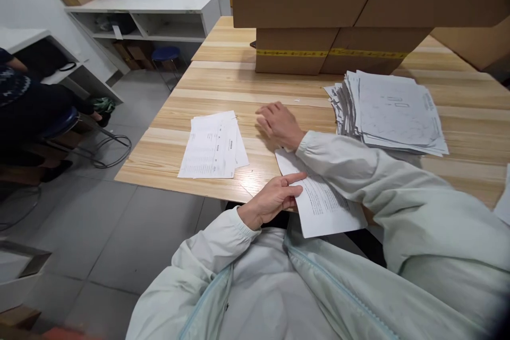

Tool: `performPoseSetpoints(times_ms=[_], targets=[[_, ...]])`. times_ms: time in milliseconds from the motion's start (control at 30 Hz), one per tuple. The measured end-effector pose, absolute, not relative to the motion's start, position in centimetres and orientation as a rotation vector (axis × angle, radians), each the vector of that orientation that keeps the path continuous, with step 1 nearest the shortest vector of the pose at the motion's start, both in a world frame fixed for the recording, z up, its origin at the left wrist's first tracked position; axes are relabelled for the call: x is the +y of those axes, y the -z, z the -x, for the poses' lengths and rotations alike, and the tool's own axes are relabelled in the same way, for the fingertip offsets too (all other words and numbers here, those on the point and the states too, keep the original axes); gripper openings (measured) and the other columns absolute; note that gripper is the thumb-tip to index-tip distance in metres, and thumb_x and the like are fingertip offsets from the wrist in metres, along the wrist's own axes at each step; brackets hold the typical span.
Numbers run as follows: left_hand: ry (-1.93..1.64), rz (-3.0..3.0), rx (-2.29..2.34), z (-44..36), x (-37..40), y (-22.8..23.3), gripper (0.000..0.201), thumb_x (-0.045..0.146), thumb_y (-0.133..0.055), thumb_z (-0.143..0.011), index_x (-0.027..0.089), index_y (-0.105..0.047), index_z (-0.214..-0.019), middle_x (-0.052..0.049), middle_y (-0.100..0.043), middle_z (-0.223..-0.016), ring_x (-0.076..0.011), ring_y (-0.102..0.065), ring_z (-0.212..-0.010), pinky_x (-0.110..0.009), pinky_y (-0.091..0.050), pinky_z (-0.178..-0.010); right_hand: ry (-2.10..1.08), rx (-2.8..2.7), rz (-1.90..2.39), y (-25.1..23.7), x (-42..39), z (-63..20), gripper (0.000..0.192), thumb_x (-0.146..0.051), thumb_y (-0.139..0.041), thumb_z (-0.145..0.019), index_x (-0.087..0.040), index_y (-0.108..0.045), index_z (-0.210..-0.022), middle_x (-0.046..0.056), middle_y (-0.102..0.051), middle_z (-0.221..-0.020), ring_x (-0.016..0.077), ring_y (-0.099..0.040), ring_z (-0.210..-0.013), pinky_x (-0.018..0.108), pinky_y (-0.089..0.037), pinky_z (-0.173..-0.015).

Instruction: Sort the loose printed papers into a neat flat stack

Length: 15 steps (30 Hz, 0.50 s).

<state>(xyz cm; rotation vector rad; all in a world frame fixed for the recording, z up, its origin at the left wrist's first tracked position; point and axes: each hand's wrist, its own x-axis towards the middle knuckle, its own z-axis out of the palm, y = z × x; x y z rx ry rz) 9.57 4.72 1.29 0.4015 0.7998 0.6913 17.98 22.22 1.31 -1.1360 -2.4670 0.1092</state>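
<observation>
A printed sheet (319, 204) is held at the near edge of a wooden table (159, 151), partly over the wearer's lap. Rows of small dark print are seen on it, too fine to be read. To the left, loose papers (205, 151) are laid overlapping on the tabletop; columns of tiny text and a few bolder marks are shown, likewise illegible. To the right, a thick, uneven paper stack (402, 111) is topped by a page on which two small outlined shapes and faint marks are printed. Behind, the lower cardboard boxes (295, 64) are crossed by yellow tape (292, 53), whose repeated dark marking cannot be made out.

The sheet's left edge is pinched between the thumb and fingers of the left hand (273, 199), which is reached in from the lower left. The right forearm, in a pale sleeve (350, 162), is stretched across the sheet's upper part. The right hand (280, 123) is turned palm down beyond it, its fingers close together, loosely bent and pointed left; whether the tabletop is touched cannot be told.
</observation>
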Motion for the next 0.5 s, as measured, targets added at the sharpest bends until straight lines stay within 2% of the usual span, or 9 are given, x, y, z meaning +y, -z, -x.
performPoseSetpoints(times_ms=[167, 300, 367, 433, 500], targets=[[-0.688, -0.391, 0.831, -9.8, 5.1, -1.8, 0.056, 0.002, -0.059, -0.085, 0.008, -0.056, -0.140, -0.006, -0.076, -0.090, -0.0107, -0.068, -0.073, -0.024, -0.054, -0.075, -0.126, -2.384, 1.198, 0.7, 22.1, -17.2, 0.042, -0.033, -0.038, -0.102, -0.011, -0.062, -0.128, 0.018, -0.064, -0.131, 0.0332, -0.048, -0.124, 0.049, -0.041, -0.101], [-0.699, -0.473, 0.871, -9.9, 4.7, -2.0, 0.060, -0.002, -0.056, -0.081, 0.008, -0.056, -0.141, -0.004, -0.074, -0.086, -0.0097, -0.064, -0.070, -0.023, -0.052, -0.071, -0.070, -2.321, 1.111, -1.7, 21.9, -18.0, 0.043, -0.034, -0.039, -0.101, -0.014, -0.058, -0.134, 0.016, -0.062, -0.136, 0.0307, -0.050, -0.128, 0.049, -0.040, -0.108], [-0.711, -0.581, 0.899, -9.3, 3.6, -1.9, 0.060, 0.000, -0.056, -0.080, 0.011, -0.060, -0.139, -0.002, -0.072, -0.080, -0.0096, -0.062, -0.069, -0.023, -0.051, -0.072, -0.046, -2.278, 1.064, -3.7, 20.6, -19.8, 0.042, -0.034, -0.042, -0.100, -0.015, -0.058, -0.134, 0.015, -0.063, -0.137, 0.0301, -0.052, -0.130, 0.050, -0.039, -0.111], [-0.736, -0.757, 0.941, -8.3, 1.8, -1.8, 0.055, 0.006, -0.055, -0.084, 0.017, -0.062, -0.138, 0.000, -0.071, -0.076, -0.0109, -0.061, -0.070, -0.025, -0.051, -0.075, -0.066, -2.231, 1.080, -5.7, 18.1, -22.9, 0.040, -0.036, -0.046, -0.099, -0.015, -0.063, -0.128, 0.015, -0.066, -0.131, 0.0303, -0.058, -0.124, 0.050, -0.043, -0.107], [-0.790, -1.001, 0.985, -7.0, -0.3, -1.7, 0.048, 0.014, -0.053, -0.091, 0.021, -0.064, -0.137, -0.002, -0.073, -0.080, -0.0130, -0.062, -0.072, -0.027, -0.051, -0.077, -0.169, -2.160, 1.200, -6.9, 14.5, -26.8, 0.038, -0.044, -0.046, -0.099, -0.017, -0.071, -0.111, 0.013, -0.074, -0.111, 0.0277, -0.067, -0.101, 0.045, -0.052, -0.092]])
